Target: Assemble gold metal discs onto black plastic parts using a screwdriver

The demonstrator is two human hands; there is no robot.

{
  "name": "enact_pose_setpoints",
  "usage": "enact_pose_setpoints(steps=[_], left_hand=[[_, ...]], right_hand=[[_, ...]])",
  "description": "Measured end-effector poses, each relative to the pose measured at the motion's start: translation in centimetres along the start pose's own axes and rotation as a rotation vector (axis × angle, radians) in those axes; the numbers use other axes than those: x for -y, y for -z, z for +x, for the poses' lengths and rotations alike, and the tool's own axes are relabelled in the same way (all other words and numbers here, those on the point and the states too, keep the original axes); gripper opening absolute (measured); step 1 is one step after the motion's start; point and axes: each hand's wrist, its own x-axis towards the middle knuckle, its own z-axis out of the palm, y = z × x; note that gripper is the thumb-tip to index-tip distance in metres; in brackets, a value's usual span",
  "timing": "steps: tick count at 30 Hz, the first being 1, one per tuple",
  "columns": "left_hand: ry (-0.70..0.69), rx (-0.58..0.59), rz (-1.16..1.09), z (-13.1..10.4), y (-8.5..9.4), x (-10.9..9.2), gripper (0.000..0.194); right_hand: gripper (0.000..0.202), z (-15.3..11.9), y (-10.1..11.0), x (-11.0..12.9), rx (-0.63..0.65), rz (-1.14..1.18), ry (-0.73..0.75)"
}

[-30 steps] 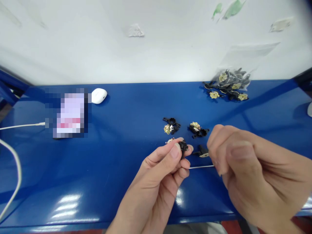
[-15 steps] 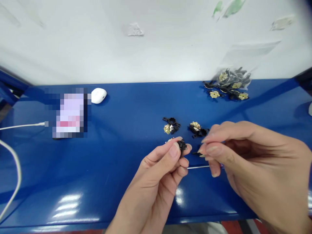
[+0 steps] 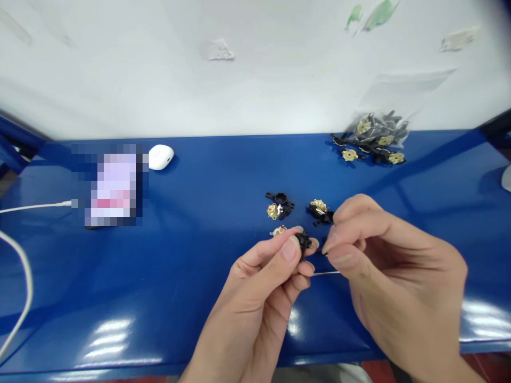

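Head view: we see the left grip [image 3: 257,287] pinching a black part [image 3: 305,243] above the tabletop [image 3: 179,266]. The right grip [image 3: 389,266] is narrow, fingertips nearly together; we cannot tell whether it holds anything. A thin metal shaft [image 3: 326,273] shows between them.

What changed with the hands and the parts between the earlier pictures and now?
The right hand moved leftward, closer to the left hand, going from a curled fist to thumb and finger brought together; whether they hold anything is unclear. Unchanged: the left hand grips the black part, and the bagged parts and white case lie where they were.
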Motion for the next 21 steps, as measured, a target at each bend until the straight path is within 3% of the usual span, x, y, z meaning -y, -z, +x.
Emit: enact_pose_setpoints(steps=[12, 21], left_hand=[[0.056, -0.019, 0.027, -0.29, 0.06, 0.0, 0.012], [0.049, -0.007, 0.044, -0.29, 0.1, 0.06, 0.016]], right_hand=[[0.027, -0.48, -0.8, -0.44, -0.045, -0.105, 0.196], [0.024, -0.26, -0.48, -0.6, -0.042, -0.159, 0.193]])
